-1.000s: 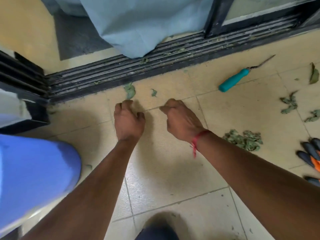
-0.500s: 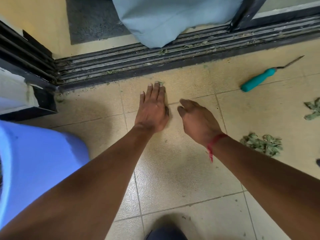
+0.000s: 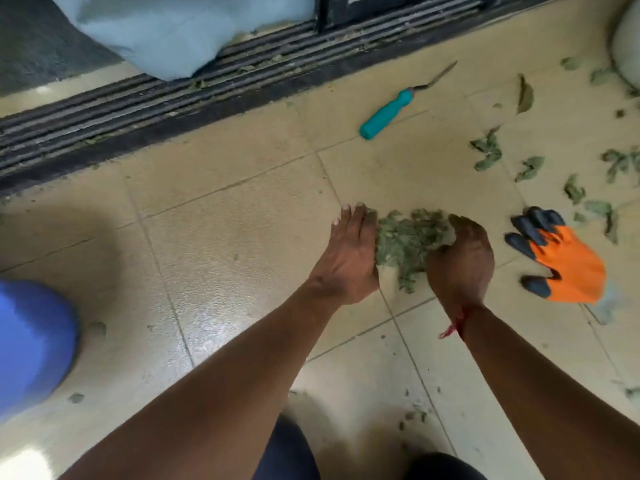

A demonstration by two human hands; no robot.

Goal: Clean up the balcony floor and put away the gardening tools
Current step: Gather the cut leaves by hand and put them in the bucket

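Blue plastic, one tub (image 3: 31, 341), waits well left of the fingers, probably for the sweepings. The left hand (image 3: 349, 258) stands on edge, fingers straight and together, as a wall against the one pile of leaves (image 3: 405, 237); the right hand (image 3: 462, 258) curls its fingers over the pile's other side, seemingly to squeeze it into a liftable clump. Just right of those fingers lies one orange glove (image 3: 568, 268). Beyond the fingertips: scattered leaves (image 3: 488, 150), about ten, and one teal-handled tool (image 3: 388, 114), untouched, near the door track (image 3: 173, 109).

Soft, dim light; glare on the floor (image 3: 204, 317), blurred edges.
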